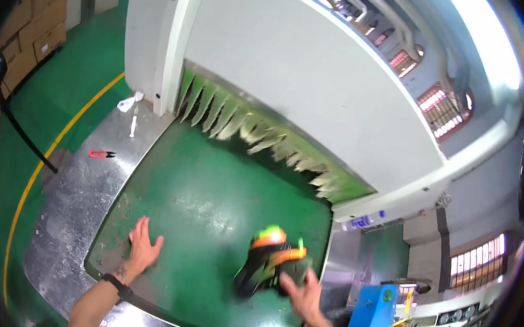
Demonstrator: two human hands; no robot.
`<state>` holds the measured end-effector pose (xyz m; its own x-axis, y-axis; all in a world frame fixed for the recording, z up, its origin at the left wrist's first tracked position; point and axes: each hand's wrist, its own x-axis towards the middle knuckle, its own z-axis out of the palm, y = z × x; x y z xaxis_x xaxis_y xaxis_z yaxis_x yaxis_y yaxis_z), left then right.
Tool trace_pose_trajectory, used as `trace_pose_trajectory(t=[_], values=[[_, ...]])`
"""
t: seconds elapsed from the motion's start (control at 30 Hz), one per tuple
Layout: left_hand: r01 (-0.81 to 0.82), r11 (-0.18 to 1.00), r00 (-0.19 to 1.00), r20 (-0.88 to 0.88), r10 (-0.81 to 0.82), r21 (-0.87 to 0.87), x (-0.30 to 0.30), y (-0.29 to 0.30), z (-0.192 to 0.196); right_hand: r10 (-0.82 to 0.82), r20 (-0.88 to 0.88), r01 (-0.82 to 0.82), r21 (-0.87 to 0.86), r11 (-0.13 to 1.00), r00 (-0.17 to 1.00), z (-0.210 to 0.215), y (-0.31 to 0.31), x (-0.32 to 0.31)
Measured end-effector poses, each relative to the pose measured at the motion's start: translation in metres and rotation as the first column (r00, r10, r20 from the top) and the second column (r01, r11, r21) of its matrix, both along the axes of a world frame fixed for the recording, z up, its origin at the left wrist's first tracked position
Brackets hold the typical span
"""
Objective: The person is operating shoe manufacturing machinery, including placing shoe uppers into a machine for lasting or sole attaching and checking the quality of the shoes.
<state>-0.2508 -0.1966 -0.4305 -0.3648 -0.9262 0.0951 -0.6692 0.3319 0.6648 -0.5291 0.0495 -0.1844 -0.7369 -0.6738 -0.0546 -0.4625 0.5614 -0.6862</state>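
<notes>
Black, green and orange footwear, which looks like a pair of sports shoes (258, 263), is at the right of the green conveyor belt (191, 213). Thumb and fingers of my right hand (301, 294) grip the dark green part at its near right side; blur hides the exact outline, and I cannot tell how many shoes there are. Well to the left, my left hand (142, 246) is open and empty, fingers stretched out over the belt's left part. A dark band circles each wrist.
Ahead stands a big white machine housing (299, 69) with a fringed green strip curtain (240, 122) across its opening. Red-handled snips (101, 154) and a thin white tool (134, 122) lie on the metal border (83, 199). A clear bottle (364, 220) is beside the housing's right side.
</notes>
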Motion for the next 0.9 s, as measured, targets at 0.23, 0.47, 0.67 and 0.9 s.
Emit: trace_pose_trajectory(t=[0.23,0.47,0.67,0.9], values=[[0.332,-0.437,0.857,-0.461,-0.230,0.836,-0.029,0.148,0.196,0.583,-0.133,-0.581,0.054,0.812,0.802,0.171,0.171,0.106],[0.917,-0.248,0.338,-0.939,0.070,0.311,-0.023,0.308,0.291,-0.060,-0.421,-0.139,-0.426,0.894,0.905,0.148,0.336,0.179],[0.829,-0.280,0.485,-0.872,-0.070,0.484,-0.016,0.448,0.301,-0.211,0.483,0.408,-0.348,0.844,0.849,0.138,0.429,0.270],[0.823,-0.323,0.462,-0.881,-0.100,0.468,-0.050,0.587,0.305,-0.261,0.571,0.552,-0.424,0.718,0.779,0.142,0.554,0.241]])
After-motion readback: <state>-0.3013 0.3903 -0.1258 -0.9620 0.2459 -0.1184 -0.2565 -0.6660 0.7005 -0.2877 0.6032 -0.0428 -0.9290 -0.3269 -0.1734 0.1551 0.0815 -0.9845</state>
